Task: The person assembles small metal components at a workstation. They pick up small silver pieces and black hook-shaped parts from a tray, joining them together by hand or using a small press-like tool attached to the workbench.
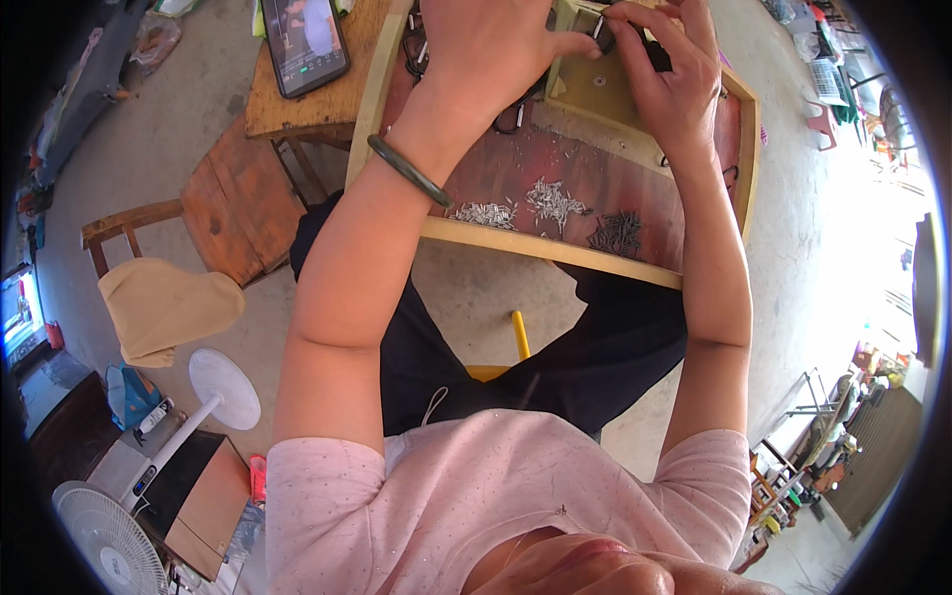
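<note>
Wood-rimmed and red-floored, the tray (714, 213) lies across the person's lap as the working surface. The left hand (486, 50) and right hand (669, 74) meet at its far end, each grip pinched shut on a small black part (605, 38) held against a pale green block (605, 89). How many parts are finished cannot be told; three heaps remain loose on the tray floor, silvery pins (486, 212), more silvery pins (555, 201) and dark pins (617, 232), which suggests plenty left. Raised rims fence the tray near and right. Left of it stands a wooden stool (297, 109) carrying a phone (303, 40), so the freest room lies between the forearms.
</note>
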The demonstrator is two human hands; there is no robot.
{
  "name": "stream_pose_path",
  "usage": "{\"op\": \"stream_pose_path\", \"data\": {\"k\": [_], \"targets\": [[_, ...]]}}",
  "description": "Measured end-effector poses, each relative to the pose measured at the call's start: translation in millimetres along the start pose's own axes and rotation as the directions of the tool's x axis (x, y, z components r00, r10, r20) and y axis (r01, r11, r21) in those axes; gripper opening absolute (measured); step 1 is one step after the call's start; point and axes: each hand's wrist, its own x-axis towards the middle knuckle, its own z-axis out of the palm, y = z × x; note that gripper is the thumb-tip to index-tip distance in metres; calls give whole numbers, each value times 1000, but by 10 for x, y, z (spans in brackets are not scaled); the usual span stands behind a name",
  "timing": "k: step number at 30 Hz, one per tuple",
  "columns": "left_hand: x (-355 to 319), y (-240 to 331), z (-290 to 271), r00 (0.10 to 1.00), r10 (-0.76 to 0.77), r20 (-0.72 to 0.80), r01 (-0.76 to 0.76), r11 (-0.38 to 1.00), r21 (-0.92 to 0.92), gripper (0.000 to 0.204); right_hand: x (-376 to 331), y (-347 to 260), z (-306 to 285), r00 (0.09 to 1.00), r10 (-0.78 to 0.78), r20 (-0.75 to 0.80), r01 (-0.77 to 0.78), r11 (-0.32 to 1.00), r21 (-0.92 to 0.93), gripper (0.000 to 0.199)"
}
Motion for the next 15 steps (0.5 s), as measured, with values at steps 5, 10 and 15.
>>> {"op": "stream_pose_path", "data": {"k": [5,10,15], "targets": [[0,1,-12,1000,-3,11,3,1000,5,57,14,-16,-2,1000,-8,9,8,1000,-21,17],[4,3,-4,1000,9,8,-9,1000,-2,57,-6,-18,29,999,-19,-31,17,999,-48,16],[7,-5,-12,1000,13,7,-13,1000,-2,56,56,-252,-88,975,-180,127,216,893,-395,25]]}}
